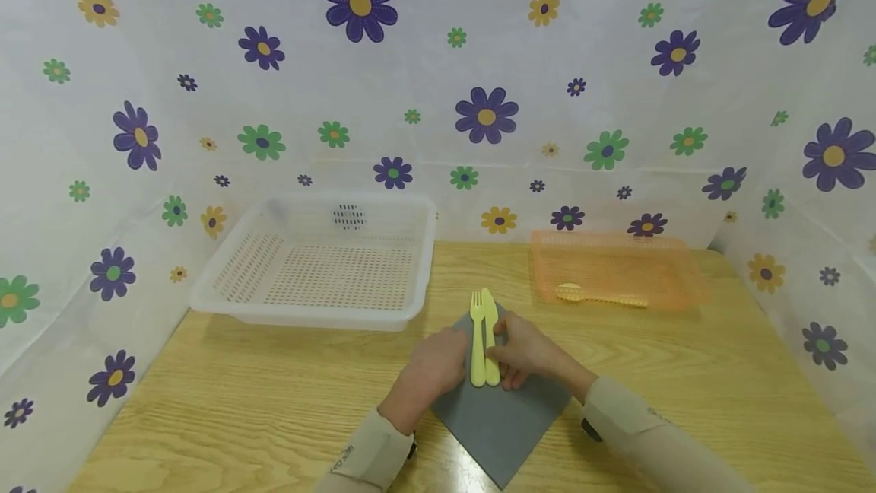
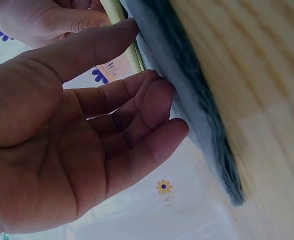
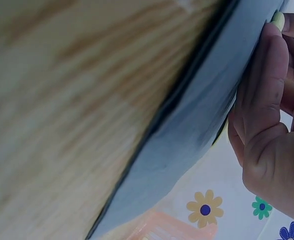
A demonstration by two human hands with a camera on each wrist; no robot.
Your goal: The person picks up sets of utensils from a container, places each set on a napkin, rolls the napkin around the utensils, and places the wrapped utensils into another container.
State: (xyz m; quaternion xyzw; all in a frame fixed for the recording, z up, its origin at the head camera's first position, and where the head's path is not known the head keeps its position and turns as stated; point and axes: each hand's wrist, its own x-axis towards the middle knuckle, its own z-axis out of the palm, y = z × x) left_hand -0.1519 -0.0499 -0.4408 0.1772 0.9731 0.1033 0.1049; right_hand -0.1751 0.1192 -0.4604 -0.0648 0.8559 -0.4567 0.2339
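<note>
A grey folded cloth (image 1: 503,424) lies on the table, turned cornerwise. On it a yellow fork (image 1: 477,341) and a yellow knife (image 1: 491,333) lie side by side, handles toward me. My right hand (image 1: 523,348) pinches the knife from the right, thumb and fingers low at its handle; in the right wrist view the yellow handle end (image 3: 278,20) shows at the fingertips. My left hand (image 1: 438,360) rests at the cloth's left edge beside the fork. Its relaxed fingers (image 2: 156,105) touch the layered cloth edge in the left wrist view.
A white perforated basket (image 1: 417,280) stands at the back left of the wooden table (image 1: 274,417). At the back right is a shallow orange basket (image 1: 691,287) with a yellow utensil (image 1: 602,297) inside. Flower-printed sheeting (image 1: 424,67) encloses the back and sides.
</note>
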